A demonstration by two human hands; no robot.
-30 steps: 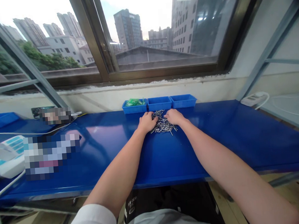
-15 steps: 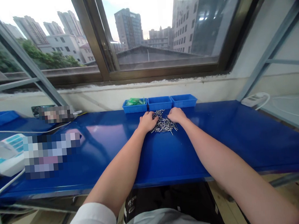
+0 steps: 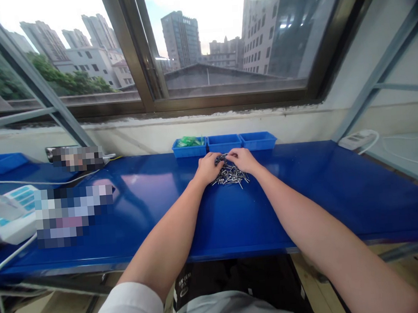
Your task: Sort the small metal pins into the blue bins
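On the blue table (image 3: 231, 224) lies a loose pile of thin, shiny metal pins (image 3: 231, 176), too small to tell whether they are rivets or nails. My left hand (image 3: 209, 168) is at the pile's far left side, fingers curled in around some pins and thumb toward the middle. From the right, my right hand (image 3: 243, 160) reaches over the far edge of the pile with bent fingers, its fingertips pinched at the pins close to my left thumb. Its fingertips are partly hidden among the pins.
Three blue bins stand behind the pile; the left bin (image 3: 189, 151) has green plastic bags (image 3: 190, 141) in it. A white device (image 3: 9, 215) with cables and a blurred patch are at the left. A white power strip (image 3: 356, 139) lies at the far right.
My right hand has moved left from the pile's right side, closer to my left hand. My left hand stays nearly where it was, and the pile looks much the same.
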